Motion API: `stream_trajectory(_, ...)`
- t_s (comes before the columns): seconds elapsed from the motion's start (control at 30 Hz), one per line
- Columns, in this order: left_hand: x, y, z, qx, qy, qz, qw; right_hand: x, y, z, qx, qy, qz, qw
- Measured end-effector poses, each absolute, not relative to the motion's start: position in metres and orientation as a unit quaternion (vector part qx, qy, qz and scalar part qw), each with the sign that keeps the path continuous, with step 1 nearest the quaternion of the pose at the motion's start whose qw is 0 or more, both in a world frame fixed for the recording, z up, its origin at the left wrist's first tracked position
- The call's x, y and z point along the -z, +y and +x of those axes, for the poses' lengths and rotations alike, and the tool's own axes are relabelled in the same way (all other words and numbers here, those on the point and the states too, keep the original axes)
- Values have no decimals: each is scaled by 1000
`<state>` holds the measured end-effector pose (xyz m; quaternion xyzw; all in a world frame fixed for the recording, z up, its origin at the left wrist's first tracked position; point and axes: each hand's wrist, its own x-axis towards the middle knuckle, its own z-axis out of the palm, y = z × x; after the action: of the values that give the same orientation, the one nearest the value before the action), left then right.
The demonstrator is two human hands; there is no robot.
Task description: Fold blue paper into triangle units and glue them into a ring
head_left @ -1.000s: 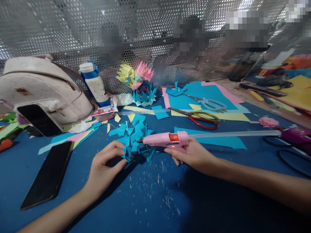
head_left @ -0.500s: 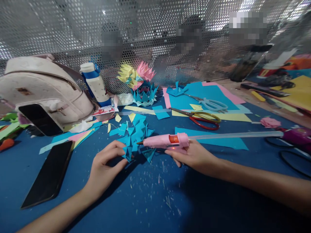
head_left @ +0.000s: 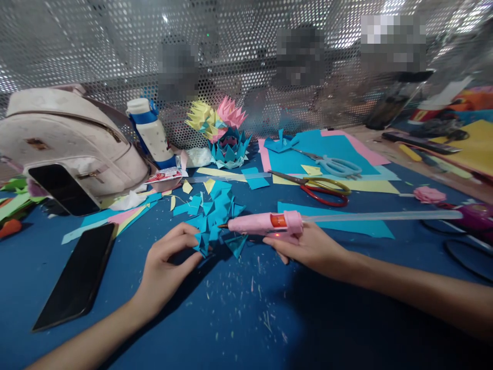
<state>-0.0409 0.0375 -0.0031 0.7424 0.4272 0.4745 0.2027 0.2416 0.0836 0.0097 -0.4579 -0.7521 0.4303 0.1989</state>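
My left hand (head_left: 171,259) pinches the lower left edge of a blue folded-paper piece (head_left: 210,226) made of several pointed units. A pink hot glue gun (head_left: 265,224) is gripped in my right hand (head_left: 308,245), with a long clear glue stick (head_left: 385,215) sticking out of its back. The gun's nozzle points left, at or very close to the folded paper; whether they touch I cannot tell. Just below the nozzle lies a loose blue paper triangle (head_left: 235,245). Behind the folded piece stands a finished-looking paper flower arrangement (head_left: 230,149) in blue, pink and yellow.
Red-and-yellow-handled scissors (head_left: 325,191) and light blue scissors (head_left: 339,165) lie behind my right hand, near blue paper sheets (head_left: 335,146). On the left are a black phone (head_left: 79,275), a pale backpack (head_left: 69,139) and a white-and-blue bottle (head_left: 152,133). A perforated metal screen (head_left: 239,31) rises behind.
The glue gun and my right hand have shifted slightly to the right. My left hand and the folded paper stay in place.
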Motion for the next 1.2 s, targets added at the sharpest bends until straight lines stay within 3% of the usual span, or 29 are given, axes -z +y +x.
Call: stream_trajectory(1.2, 4, 37, -42, -479, 409, 750, 202, -11, 89, 247, -375, -777, -464, 200)
